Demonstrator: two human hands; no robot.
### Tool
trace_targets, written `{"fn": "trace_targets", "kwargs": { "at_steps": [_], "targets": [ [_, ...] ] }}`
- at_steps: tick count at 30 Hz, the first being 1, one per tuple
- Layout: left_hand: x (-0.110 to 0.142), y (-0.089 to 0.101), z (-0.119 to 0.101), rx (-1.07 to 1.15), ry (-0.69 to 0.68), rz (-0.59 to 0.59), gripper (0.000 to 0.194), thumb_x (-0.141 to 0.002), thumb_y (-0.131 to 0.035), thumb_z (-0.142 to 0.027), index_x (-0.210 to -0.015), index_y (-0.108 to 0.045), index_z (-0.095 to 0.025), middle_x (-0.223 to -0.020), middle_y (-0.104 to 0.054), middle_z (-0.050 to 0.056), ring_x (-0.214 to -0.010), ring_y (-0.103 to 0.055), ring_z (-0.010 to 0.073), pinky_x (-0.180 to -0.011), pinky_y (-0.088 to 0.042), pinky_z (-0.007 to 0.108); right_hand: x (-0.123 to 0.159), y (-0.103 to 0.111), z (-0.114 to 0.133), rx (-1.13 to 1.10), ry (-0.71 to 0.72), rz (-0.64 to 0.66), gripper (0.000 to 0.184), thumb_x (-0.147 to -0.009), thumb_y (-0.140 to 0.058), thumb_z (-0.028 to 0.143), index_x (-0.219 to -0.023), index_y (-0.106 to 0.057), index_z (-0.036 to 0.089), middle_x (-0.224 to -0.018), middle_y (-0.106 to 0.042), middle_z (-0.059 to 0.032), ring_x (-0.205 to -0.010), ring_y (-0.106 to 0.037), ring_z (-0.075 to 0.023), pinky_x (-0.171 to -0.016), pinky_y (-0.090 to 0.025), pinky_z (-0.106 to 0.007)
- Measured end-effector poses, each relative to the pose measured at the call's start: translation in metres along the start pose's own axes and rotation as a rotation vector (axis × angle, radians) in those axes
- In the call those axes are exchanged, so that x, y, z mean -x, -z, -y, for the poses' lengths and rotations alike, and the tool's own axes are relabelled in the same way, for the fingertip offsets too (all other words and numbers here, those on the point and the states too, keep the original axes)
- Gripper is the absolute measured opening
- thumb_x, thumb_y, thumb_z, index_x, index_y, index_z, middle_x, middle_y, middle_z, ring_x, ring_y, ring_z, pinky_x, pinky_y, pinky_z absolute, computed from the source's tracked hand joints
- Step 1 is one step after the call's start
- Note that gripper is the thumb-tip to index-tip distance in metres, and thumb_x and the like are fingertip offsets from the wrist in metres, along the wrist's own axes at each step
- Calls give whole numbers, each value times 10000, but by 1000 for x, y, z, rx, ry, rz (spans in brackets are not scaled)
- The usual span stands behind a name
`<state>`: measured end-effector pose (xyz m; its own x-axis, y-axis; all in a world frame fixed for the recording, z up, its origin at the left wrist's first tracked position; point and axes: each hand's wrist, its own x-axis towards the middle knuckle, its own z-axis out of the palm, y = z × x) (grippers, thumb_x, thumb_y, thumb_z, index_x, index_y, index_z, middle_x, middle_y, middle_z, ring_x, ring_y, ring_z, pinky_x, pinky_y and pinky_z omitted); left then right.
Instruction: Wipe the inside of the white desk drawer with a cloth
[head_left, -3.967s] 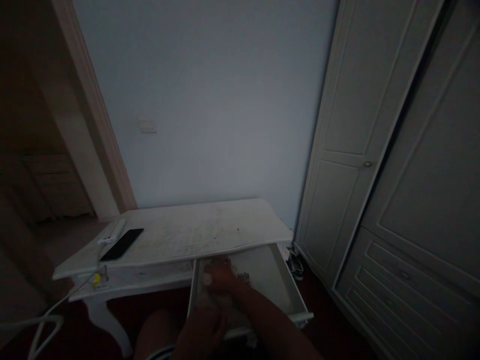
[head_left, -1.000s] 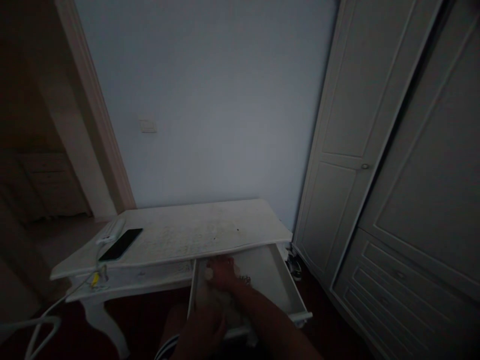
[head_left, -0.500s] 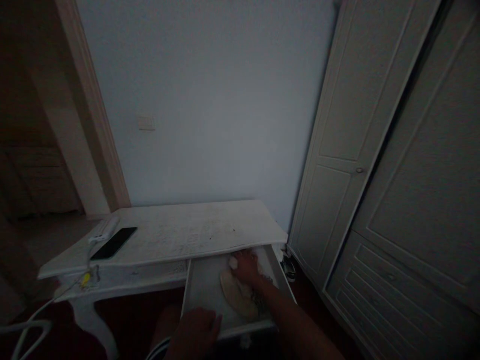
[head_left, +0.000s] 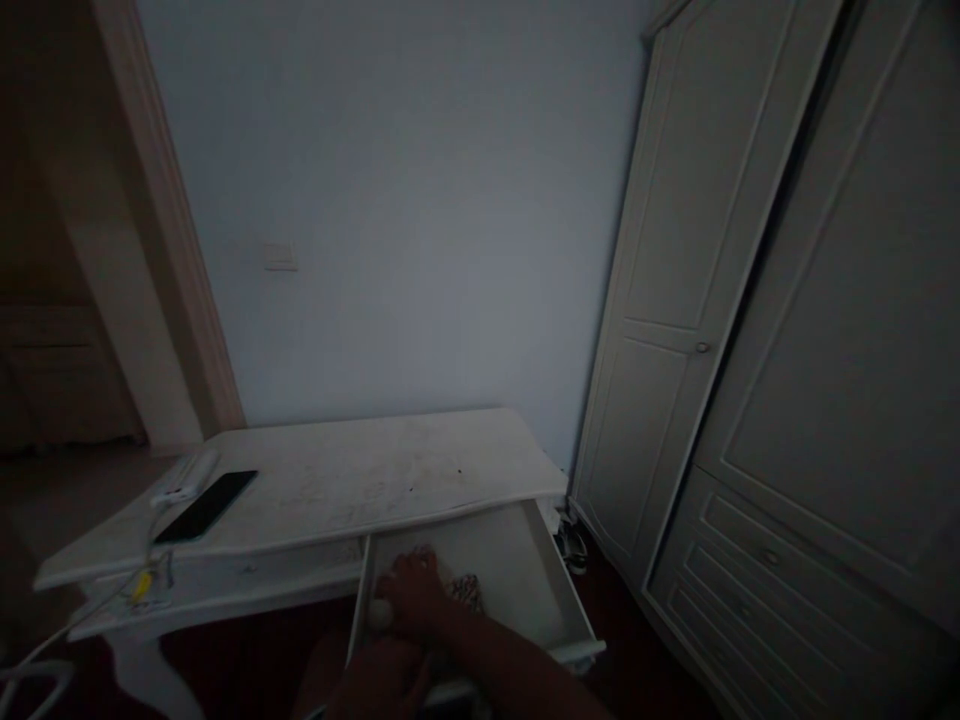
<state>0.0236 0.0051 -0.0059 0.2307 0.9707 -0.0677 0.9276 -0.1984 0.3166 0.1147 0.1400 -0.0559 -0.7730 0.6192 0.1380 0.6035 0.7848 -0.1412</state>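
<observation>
The white drawer (head_left: 525, 590) stands pulled out of the desk. Inside, at its left side, my right hand (head_left: 411, 590) has its fingers bent over something mostly hidden beneath it. A pale rounded end (head_left: 380, 613) shows beside the thumb. Close to the wrist lies a bunched patterned cloth (head_left: 466, 592), dark and light, partly covered by my forearm. At the drawer's front left corner my left hand (head_left: 382, 680) is closed over the edge, dim and partly cut off by the frame. Dark, soft objects show below the forearm, too blurred to name.
On the white desk (head_left: 360, 470) lie a black phone (head_left: 208, 507) and a white power strip (head_left: 186, 478) with a cable. A yellow tag (head_left: 141, 586) hangs at the desk's front left. Shoes (head_left: 574, 548) stand between desk and wardrobe (head_left: 667, 400) at right.
My right hand has moved from the drawer's right rear to its left side, and the pale and patterned items have shifted left with it. My left hand stays near the front left corner.
</observation>
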Motion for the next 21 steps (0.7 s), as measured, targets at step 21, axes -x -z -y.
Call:
{"fn": "trace_targets", "kwargs": {
  "at_steps": [21],
  "targets": [
    [10,16,-16,-110,52,24,548,-1097,-295,-426,-1029,-799,-222,-1046,-811,113,-1050,-740,281,-945,-498,388,14,62,-88,-67,-610,-153,551,-968,-598,494,-1461,-628,251,-1485,-631,-198,-1408,-529,-406,-1168,-312,-603]
  ]
}}
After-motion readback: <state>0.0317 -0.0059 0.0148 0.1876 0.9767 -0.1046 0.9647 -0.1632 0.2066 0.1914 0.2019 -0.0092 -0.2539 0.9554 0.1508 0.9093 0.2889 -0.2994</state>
